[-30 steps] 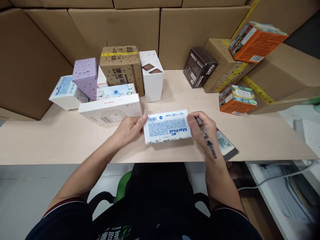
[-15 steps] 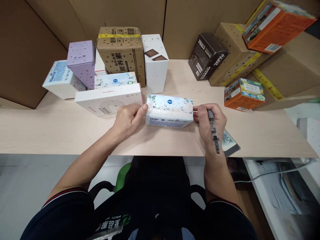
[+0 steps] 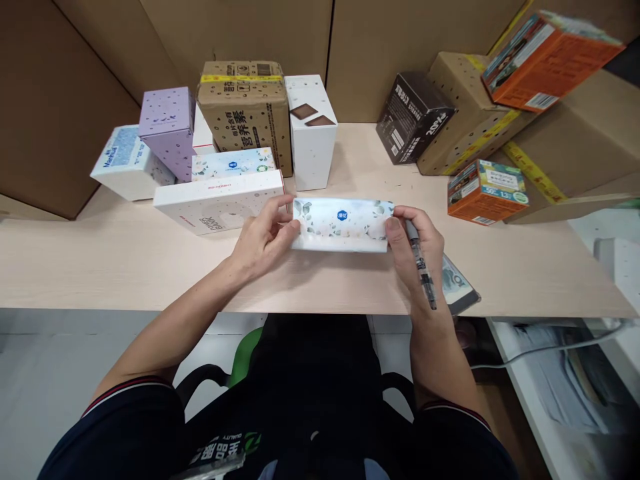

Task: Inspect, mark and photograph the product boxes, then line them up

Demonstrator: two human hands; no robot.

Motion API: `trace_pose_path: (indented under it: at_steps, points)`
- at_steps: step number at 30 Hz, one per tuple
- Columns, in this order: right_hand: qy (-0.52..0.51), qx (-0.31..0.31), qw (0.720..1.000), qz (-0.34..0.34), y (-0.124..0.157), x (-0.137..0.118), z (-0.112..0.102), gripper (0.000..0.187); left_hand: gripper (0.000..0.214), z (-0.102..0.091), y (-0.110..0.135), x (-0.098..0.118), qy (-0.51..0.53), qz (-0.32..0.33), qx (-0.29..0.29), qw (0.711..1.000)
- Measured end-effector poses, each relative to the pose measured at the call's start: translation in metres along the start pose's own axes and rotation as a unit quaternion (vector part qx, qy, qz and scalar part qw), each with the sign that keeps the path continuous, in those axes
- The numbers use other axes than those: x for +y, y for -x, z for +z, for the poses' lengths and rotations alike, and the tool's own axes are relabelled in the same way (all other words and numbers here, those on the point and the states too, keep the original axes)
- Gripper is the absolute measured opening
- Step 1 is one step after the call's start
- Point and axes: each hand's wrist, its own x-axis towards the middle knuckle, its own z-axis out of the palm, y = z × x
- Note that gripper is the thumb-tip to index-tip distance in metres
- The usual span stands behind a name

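Observation:
A long white box with pale blue and green leaf print (image 3: 343, 223) is held level between my two hands. My left hand (image 3: 265, 237) grips its left end, thumb at the near side and fingers behind. At the right end, my right hand (image 3: 417, 247) closes thumb and fingers on the box. A grey-capped pen (image 3: 423, 265) also lies in that hand, pointing back along the wrist. Just beyond my left hand stands a white power bank box (image 3: 215, 200). Partly under my right wrist is a flat dark-edged thing with a printed face (image 3: 457, 287).
Behind on the left stand a purple box (image 3: 167, 130), a Manhua box (image 3: 130, 163), a brown carton (image 3: 245, 110) and a tall white box (image 3: 313, 143). To the right are a dark brown box (image 3: 413, 120), a small orange box (image 3: 487, 190) and stacked cartons (image 3: 575, 147).
The box has been tilted, so its leaf-printed face now shows more and its lettered side no longer shows. Both hands have shifted their hold at its ends.

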Motion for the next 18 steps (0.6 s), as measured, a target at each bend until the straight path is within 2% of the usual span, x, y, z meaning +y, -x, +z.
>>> trace_pose_path:
  at_steps: [6,11,13,15,18]
  points:
    - [-0.044,0.025,0.999,0.013,0.0,0.001,0.002,0.04,0.048,0.001,0.0,0.002,-0.045,0.064,0.022,0.997]
    - [-0.059,0.028,0.998,0.021,0.001,-0.003,0.006,0.039,0.038,0.001,0.0,0.004,-0.073,0.171,0.057,0.981]
    - [-0.053,0.031,0.998,0.03,0.001,-0.003,0.006,0.039,0.033,0.0,0.001,0.003,-0.078,0.209,0.054,0.973]
    - [-0.013,0.035,0.999,0.037,0.0,-0.001,0.005,0.035,0.029,0.0,0.002,0.002,-0.096,0.241,0.039,0.965]
    - [0.114,0.001,0.993,0.015,-0.003,0.008,0.0,0.026,0.024,0.0,0.002,0.0,-0.141,0.282,0.022,0.949]
